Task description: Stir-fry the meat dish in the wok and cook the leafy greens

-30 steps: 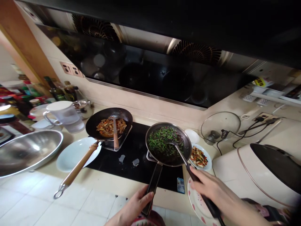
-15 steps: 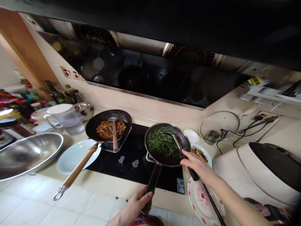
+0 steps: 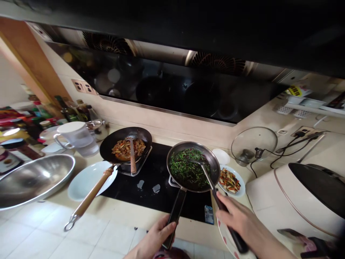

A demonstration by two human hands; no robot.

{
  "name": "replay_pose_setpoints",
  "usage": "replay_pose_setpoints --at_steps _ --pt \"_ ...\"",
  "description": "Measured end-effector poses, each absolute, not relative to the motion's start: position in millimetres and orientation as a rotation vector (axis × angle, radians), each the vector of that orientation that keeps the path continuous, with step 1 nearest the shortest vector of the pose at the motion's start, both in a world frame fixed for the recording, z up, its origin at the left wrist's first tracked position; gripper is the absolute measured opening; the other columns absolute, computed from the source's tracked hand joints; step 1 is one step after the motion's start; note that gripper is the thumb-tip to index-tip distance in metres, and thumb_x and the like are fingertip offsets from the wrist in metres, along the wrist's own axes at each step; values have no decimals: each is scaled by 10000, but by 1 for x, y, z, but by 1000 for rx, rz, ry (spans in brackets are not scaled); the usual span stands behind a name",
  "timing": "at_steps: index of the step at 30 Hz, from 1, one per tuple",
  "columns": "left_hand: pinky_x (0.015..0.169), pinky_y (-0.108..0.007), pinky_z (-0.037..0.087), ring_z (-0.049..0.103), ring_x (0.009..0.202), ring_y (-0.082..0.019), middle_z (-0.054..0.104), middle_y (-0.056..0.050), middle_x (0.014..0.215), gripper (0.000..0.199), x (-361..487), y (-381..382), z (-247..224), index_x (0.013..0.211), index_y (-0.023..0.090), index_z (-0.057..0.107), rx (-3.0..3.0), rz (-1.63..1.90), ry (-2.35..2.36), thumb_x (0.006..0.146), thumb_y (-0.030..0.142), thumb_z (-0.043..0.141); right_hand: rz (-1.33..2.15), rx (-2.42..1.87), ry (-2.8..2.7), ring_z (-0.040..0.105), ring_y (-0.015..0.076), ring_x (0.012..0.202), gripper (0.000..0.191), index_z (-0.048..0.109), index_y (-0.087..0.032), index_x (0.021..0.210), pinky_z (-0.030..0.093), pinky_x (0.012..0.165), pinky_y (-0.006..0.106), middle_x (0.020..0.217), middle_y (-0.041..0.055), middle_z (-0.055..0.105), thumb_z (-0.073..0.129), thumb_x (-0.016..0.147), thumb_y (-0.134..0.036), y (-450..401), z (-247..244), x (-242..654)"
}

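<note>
At the bottom centre, my left hand (image 3: 159, 233) is wrapped round the black handle of the right-hand pan (image 3: 176, 212). Dark green leafy vegetables (image 3: 190, 167) fill that pan. On the right, my right hand (image 3: 238, 216) grips the black handle of a metal spatula (image 3: 206, 172), whose head is among the greens. A wok (image 3: 107, 144) with cooked food (image 3: 128, 148) rests on the left burner, and a second spatula (image 3: 133, 158) with a wooden handle lies in it.
Left of the stove (image 3: 151, 172) are a pale plate (image 3: 83, 180), a steel bowl (image 3: 37, 180), a water jug (image 3: 81, 138) and bottles. On the right stand a plate of food (image 3: 229, 180), a spotted plate (image 3: 226, 239), a glass lid (image 3: 253, 144) and a white appliance (image 3: 269, 194).
My right hand has moved down and to the right with the spatula, uncovering more of the food plate. The left hand still holds the pan handle.
</note>
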State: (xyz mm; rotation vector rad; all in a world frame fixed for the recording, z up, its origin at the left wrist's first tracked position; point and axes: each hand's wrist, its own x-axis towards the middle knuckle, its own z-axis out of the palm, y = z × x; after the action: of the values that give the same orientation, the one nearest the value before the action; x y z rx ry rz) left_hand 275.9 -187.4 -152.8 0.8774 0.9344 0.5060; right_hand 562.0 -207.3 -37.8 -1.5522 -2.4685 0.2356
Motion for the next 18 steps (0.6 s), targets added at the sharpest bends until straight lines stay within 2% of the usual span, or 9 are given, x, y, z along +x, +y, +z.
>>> replay_pose_setpoints --at_steps 3,5,9,14,18 --pt "489 -229 281 443 482 -84 517 38 565 522 275 -187 -153 845 170 508 890 521 926 720 663 626 227 -1481 -2566 563 261 1169 274 678 -221 877 492 947 352 1400 75 508 461 855 -54 -216 -44 549" --pt "487 -231 281 437 468 -83 520 37 557 521 275 -188 -151 834 173 502 903 526 924 720 668 620 223 -1503 -2539 576 250 1140 319 684 -219 911 506 913 344 1391 91 508 443 827 -28 -214 -47 545" --pt "477 -227 284 433 461 -83 528 33 559 551 276 -188 -147 843 177 495 904 503 928 696 692 624 245 -1555 -2427 500 235 1236 385 673 -248 1034 470 960 331 1474 77 398 442 812 -34 -201 -46 548" --pt "488 -230 317 459 485 -94 539 25 575 561 274 -188 -150 848 170 526 919 499 947 697 702 618 308 -1593 -2414 520 261 1210 331 685 -211 949 479 944 359 1422 119 458 455 814 -14 -200 -44 544" --pt "489 -235 329 446 481 -101 530 31 546 572 272 -189 -150 863 174 553 897 498 966 688 714 620 227 -1608 -2358 497 244 1236 347 679 -220 996 459 978 329 1472 98 402 486 823 9 -203 -59 533"
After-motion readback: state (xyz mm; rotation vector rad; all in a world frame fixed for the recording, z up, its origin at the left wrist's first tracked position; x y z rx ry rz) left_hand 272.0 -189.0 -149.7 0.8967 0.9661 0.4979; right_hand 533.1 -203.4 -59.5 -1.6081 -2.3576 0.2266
